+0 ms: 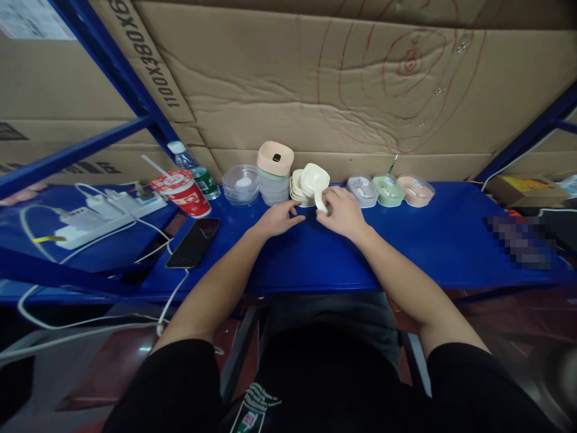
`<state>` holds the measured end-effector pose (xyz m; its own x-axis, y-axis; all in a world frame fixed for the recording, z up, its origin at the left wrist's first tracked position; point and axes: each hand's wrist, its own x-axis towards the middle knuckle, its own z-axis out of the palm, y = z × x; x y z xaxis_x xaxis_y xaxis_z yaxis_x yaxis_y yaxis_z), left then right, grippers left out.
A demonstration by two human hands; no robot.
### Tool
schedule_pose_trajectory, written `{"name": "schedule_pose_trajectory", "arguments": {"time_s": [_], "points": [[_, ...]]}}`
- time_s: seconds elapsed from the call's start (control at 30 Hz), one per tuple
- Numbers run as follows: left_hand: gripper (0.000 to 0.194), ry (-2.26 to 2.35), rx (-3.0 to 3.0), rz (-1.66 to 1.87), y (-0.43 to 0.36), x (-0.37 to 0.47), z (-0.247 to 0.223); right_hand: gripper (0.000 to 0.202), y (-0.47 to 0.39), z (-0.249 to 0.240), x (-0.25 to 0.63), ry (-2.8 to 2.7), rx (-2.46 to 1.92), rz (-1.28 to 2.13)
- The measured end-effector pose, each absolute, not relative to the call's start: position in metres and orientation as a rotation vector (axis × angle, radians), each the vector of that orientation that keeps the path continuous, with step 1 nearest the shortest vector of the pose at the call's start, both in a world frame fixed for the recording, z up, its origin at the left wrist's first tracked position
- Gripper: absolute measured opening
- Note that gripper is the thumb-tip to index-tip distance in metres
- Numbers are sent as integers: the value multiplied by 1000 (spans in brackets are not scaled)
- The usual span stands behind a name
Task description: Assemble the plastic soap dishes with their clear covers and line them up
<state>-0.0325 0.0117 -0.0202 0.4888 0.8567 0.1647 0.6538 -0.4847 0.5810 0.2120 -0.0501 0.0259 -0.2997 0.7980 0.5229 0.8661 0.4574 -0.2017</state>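
Note:
My right hand (341,210) is closed on the curved handle of a cream plastic scoop (314,178), its thumb and fingers around the handle's lower end. The scoop's squarish bowl tilts up in front of a stack of similar cream pieces (296,186). To its left, my left hand (278,219) hovers over the table with fingers loosely bent and thumb apart, holding nothing. Behind that hand stands a pile of tubs, a peach one (274,157) with a small black mark on top, then a green one and clear ones (273,190) beneath.
Clear round containers (241,183) stand left of the pile. Three lidded boxes, grey (363,191), green (388,190) and pink (415,190), line up on the right. A red cup (184,193), water bottle (198,174), phone (193,242) and power strip (103,219) occupy the blue table's (311,264) left.

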Motion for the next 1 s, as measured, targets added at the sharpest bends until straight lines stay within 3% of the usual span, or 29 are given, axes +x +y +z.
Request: {"name": "schedule_pose_trajectory", "arguments": {"time_s": [0.47, 0.73, 1.0], "points": [[61, 1232, 2356, 502, 6, -28, -14, 20, -1, -7, 234, -2070, -1153, 336], [63, 1200, 2378, 477, 4, -24, -16, 23, -1, -11, 231, -2085, -1068, 254], [62, 1197, 2368, 505, 3, -26, -15, 20, -25, 14, 236, -2048, -1163, -84]]}}
